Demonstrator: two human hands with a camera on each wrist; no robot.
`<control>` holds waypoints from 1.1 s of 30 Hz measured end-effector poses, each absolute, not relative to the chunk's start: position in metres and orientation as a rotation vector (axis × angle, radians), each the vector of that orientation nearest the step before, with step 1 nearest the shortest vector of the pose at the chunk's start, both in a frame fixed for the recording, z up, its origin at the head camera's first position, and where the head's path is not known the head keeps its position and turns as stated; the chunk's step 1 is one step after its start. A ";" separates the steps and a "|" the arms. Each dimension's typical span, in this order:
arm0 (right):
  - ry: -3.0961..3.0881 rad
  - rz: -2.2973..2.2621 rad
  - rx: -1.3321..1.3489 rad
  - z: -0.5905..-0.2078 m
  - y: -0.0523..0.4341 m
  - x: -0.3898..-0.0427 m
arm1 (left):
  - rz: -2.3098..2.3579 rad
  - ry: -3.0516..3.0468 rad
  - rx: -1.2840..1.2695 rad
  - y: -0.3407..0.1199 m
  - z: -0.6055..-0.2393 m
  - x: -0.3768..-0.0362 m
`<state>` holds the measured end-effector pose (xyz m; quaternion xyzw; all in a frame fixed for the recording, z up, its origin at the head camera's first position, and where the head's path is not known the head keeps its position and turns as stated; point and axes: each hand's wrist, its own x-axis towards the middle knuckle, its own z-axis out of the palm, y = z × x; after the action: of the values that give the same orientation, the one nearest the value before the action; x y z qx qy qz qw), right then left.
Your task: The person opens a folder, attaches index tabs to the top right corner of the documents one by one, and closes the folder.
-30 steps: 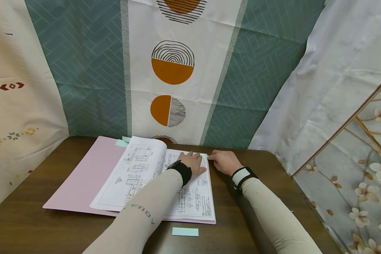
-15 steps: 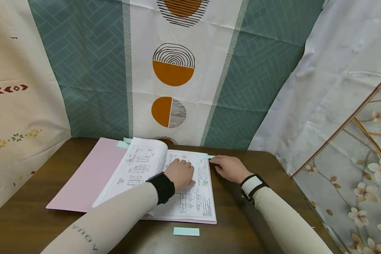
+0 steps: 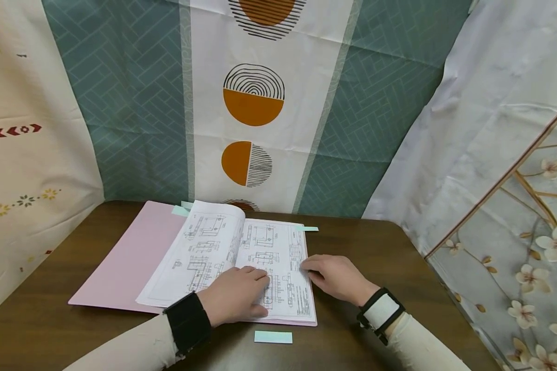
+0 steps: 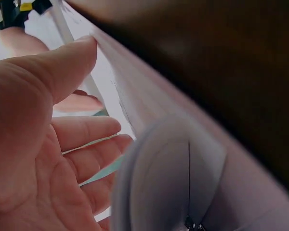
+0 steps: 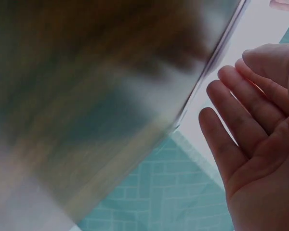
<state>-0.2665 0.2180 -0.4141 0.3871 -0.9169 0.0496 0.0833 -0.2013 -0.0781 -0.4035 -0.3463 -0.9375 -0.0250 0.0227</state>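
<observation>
A booklet of technical drawings lies open on the table in the head view, its turned page [image 3: 203, 245] curling up left of the flatter right-hand page [image 3: 260, 238]. Its pink cover [image 3: 125, 260] spreads to the left. A mint-green sticky tab [image 3: 310, 229] juts from the right page's upper right edge. My left hand [image 3: 238, 294] lies over the lower part of the pages, fingers extended and grasping nothing; in the left wrist view its thumb and fingers [image 4: 91, 132] are apart. My right hand [image 3: 335, 275] is at the page's right edge, fingers relaxed, holding nothing.
A loose mint-green strip [image 3: 273, 337] lies on the brown table [image 3: 376, 242] in front of the booklet. More green tabs [image 3: 180, 211] stick out at the upper left of the turned page. Patterned cloth [image 3: 255, 170] hangs behind the table and at both sides.
My left hand has drawn back from the upper right page toward its lower edge. My right hand has left the green tab at the top and moved down, and the tab now juts out uncovered.
</observation>
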 end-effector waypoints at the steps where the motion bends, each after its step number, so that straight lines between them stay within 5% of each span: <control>1: -2.734 0.147 1.166 -0.414 0.217 -0.263 | -0.091 -2.898 -1.086 -0.079 -0.404 -0.199; 33: -2.748 0.247 1.189 -0.412 0.212 -0.214 | -0.135 -2.733 -1.155 -0.076 -0.412 -0.180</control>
<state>-0.2143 0.2120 -0.4123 0.3948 -0.9125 0.0820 0.0685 -0.1796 -0.0761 -0.4117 -0.3875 -0.9168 -0.0452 0.0854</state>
